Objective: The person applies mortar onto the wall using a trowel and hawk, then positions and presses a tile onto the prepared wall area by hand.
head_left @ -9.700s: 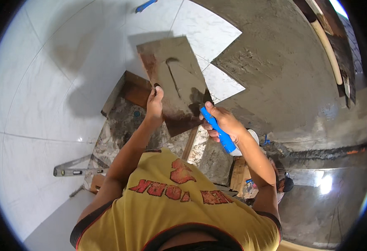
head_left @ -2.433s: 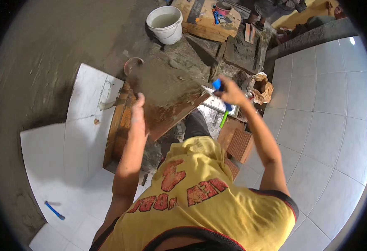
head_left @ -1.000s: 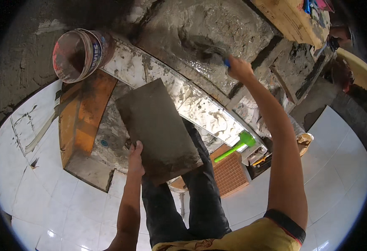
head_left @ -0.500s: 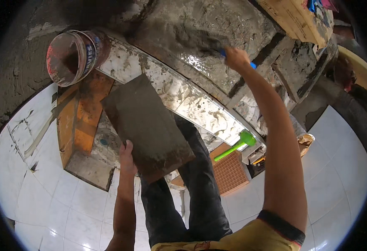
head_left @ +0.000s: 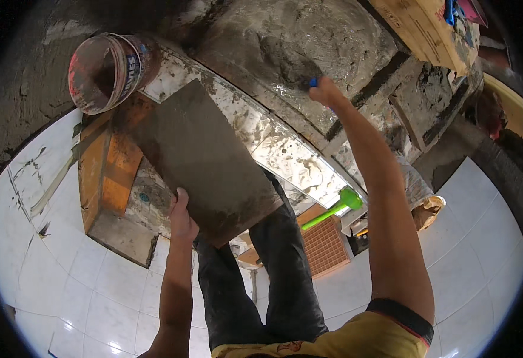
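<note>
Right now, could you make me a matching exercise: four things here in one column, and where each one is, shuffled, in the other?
1. Flat rectangular grey-smeared slab
2. Blue-handled tool
3. Bright green mallet
4. Round bucket with reddish inside

A. Upper left of the picture
B. In the right hand
C. Beside the orange gridded block
D. In the left hand

Pairs: 1-D, 2-B, 3-C, 4-A

Head fisheye, left of two, is looking steeply down past the wearer's yellow shirt [head_left: 342, 333] and dark trousers [head_left: 231, 295]; left hand [head_left: 182, 219] and right hand [head_left: 331, 95] are showing close, floor tiles [head_left: 118, 280] bending rimward.
</note>
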The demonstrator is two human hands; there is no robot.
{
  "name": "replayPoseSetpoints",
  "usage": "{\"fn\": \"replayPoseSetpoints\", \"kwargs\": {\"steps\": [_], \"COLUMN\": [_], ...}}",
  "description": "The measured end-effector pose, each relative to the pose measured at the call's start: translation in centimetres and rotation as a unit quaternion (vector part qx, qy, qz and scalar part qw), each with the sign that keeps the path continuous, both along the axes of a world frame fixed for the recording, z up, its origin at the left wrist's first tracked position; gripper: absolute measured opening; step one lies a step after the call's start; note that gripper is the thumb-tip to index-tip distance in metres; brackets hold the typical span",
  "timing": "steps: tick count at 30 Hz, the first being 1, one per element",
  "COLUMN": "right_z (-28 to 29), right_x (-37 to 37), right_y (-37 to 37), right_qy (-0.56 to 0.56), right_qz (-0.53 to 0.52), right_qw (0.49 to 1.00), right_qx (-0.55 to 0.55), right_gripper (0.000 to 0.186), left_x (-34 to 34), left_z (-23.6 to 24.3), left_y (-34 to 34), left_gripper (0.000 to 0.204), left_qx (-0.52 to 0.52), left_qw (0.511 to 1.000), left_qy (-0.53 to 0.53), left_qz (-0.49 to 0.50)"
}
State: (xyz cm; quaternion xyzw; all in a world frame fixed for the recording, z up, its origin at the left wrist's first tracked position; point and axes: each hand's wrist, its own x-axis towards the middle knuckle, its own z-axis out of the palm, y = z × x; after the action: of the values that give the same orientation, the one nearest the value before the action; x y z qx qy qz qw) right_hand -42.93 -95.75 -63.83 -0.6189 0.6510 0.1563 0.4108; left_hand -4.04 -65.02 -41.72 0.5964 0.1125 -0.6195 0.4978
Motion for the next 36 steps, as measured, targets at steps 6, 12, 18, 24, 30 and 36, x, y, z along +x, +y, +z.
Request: {"fn": "replayPoseSetpoints", "kwargs": {"steps": [6, 12, 18, 24, 30, 36], "right_z": [2.3, 3.9, 10.6, 20.3, 27.2, 44.4], "right_x": [4.1, 1.2, 0.7, 5.0, 9.4, 9.4], "right_y": [-0.7, -0.6, 1.1, 5.6, 11.3, 14.1], "right_qy": [-0.16, -0.205, -0.227, -0.209, -0.112, -0.108], "right_qz": [-0.119, -0.152, -0.131, -0.074, 0.027, 0.057], "right_qw": [0.971, 0.952, 0.96, 0.974, 0.961, 0.979], "right_qx": [0.132, 0.168, 0.103, -0.052, -0.253, -0.162], "right_gripper": [0.02, 0.02, 0.016, 0.028, 0.045, 0.044], "left_x": [-1.4, -2.5, -6.5, -12.8, -15.5, -11.2], "left_z": [0.6, -0.5, -4.8, -12.7, -7.8, 6.7], "left_y": [-2.4, -4.6, -9.8, -17.2, -19.2, -13.4], "left_gripper": [0.047, 0.051, 0.053, 0.047, 0.048, 0.054], "left_qx": [0.011, -0.012, -0.026, -0.093, -0.187, -0.226], "left_qw": [1.0, 0.999, 0.998, 0.991, 0.934, 0.951], "left_qy": [0.005, 0.004, 0.034, 0.093, 0.293, 0.207], "left_qz": [-0.012, -0.041, -0.043, -0.003, 0.085, 0.044]}}
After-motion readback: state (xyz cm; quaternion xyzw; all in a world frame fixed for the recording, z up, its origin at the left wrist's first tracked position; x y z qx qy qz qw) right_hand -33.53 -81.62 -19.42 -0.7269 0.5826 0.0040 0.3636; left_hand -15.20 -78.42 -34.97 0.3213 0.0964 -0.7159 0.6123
